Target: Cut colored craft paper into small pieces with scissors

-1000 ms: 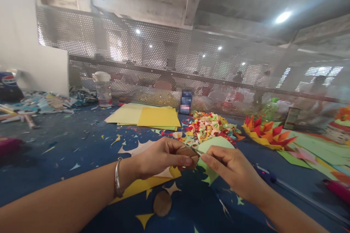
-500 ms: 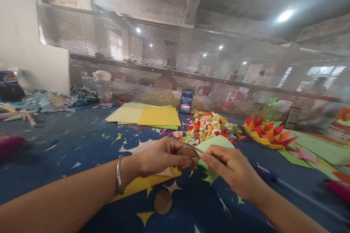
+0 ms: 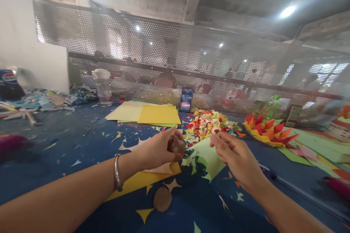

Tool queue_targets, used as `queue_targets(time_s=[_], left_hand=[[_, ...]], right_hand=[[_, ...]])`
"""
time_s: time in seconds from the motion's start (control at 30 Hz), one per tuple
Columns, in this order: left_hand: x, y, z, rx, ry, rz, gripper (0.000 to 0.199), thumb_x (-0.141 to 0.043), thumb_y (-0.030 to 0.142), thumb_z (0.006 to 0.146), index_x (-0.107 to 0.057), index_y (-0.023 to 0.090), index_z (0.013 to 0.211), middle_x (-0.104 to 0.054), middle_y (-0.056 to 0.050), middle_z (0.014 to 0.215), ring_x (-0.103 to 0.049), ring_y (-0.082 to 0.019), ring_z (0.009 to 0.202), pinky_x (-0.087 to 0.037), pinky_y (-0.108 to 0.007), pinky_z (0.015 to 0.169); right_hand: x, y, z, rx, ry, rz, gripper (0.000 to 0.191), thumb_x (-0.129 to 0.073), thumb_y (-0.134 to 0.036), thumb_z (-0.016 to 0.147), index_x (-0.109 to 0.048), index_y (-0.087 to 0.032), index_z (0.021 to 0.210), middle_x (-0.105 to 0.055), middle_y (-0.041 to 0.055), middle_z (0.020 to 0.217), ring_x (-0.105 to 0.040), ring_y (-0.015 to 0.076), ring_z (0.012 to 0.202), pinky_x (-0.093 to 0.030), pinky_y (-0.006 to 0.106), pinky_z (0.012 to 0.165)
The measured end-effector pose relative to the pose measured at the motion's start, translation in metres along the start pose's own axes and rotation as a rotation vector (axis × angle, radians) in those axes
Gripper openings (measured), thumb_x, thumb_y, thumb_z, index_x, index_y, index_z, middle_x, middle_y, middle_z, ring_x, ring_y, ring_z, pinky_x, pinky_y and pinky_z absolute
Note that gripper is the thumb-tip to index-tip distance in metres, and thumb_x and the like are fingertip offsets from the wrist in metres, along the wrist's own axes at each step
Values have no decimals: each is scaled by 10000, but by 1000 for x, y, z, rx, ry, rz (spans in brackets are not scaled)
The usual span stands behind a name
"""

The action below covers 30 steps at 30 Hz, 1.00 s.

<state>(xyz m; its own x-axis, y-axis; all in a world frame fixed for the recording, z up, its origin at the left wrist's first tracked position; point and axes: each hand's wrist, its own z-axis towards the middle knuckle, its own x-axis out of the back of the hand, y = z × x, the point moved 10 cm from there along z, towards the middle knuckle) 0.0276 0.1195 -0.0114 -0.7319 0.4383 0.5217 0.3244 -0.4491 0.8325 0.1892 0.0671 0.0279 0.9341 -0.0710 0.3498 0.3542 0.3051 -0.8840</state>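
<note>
My left hand point(image 3: 161, 147), with a silver bangle on the wrist, has its fingers curled round a brown rounded piece point(image 3: 177, 146). To its right, my right hand point(image 3: 229, 149) is closed in a pinch; a thin dark tool point(image 3: 208, 129) seems to stick out from its fingertips, blurred. A pale green sheet with cut-out edges point(image 3: 209, 158) lies between and below the hands. A brown disc point(image 3: 162, 199) rests on the blue table, near a yellow scrap point(image 3: 144, 214). Yellow paper point(image 3: 144, 182) lies beneath my left forearm.
Behind the hands are yellow sheets point(image 3: 160, 114), a phone point(image 3: 186, 99) and a heap of small folded coloured papers point(image 3: 212, 123). A red and yellow paper piece point(image 3: 269, 131) stands right, a lidded cup point(image 3: 102, 86) back left. Scissors point(image 3: 224, 204) lie near the front.
The hands have moved apart. My left hand has shifted slightly left with the brown piece, and my right hand has lifted away from it to the right, uncovering more of the green sheet.
</note>
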Motion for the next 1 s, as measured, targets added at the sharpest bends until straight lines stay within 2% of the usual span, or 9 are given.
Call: queue_targets(time_s=[0.1,0.17,0.27,0.4,0.57,0.7,0.83,1.0], left_hand=[[4,-8,-2,78,-17,177,508,-694,252,609,-498,232,1077,-580,14,810,-551,-156,685,-366,-257,551],[4,-11,-4,128,-47,289,501,-689,269,602,-521,244,1073,-593,6,813,-560,-177,699,-366,-272,551],[9,-6,-6,122,-23,415,462,-681,284,608,-552,255,1051,-608,-8,846,-564,-194,721,-374,-290,560],[11,0,-6,88,-3,477,446,-670,264,604,-567,256,1037,-623,-28,952,-574,-205,777,-403,-308,607],[14,-2,-6,61,9,588,410,-660,378,639,-597,270,1029,-628,-51,1004,-593,-228,793,-421,-341,643],[14,2,-7,7,27,663,352,-608,444,703,-629,245,993,-656,-67,940,-599,-243,818,-413,-340,656],[17,13,-8,-13,66,672,288,-527,471,785,-647,245,916,-680,-44,871,-600,-210,755,-382,-309,606],[30,23,-7,8,154,631,337,-448,534,844,-638,269,932,-697,-10,876,-598,-181,699,-352,-288,568]], right_hand=[[-1,0,0,-7,-18,25,369,-520,-548,877,-499,-208,736,-206,-91,542,-162,87,463,-122,274,422],[-1,-1,0,-4,-24,11,375,-515,-551,878,-488,-208,729,-205,-91,547,-166,88,465,-125,273,424],[-2,-3,0,8,-32,-19,382,-509,-556,878,-479,-208,722,-209,-89,552,-174,90,469,-135,271,429],[-2,-3,1,4,-35,-52,394,-510,-564,871,-469,-210,704,-228,-86,550,-188,91,470,-144,268,430],[-2,0,2,-18,-18,-31,395,-512,-580,859,-483,-211,719,-216,-88,549,-177,94,468,-140,263,425],[2,3,3,-24,23,-2,386,-517,-578,859,-503,-212,740,-203,-91,547,-166,93,465,-132,265,428],[4,6,4,-29,41,5,384,-523,-571,861,-495,-212,728,-207,-90,541,-170,91,465,-131,270,429],[9,4,4,2,84,-2,384,-509,-562,873,-471,-214,716,-208,-88,547,-171,91,467,-140,271,432]])
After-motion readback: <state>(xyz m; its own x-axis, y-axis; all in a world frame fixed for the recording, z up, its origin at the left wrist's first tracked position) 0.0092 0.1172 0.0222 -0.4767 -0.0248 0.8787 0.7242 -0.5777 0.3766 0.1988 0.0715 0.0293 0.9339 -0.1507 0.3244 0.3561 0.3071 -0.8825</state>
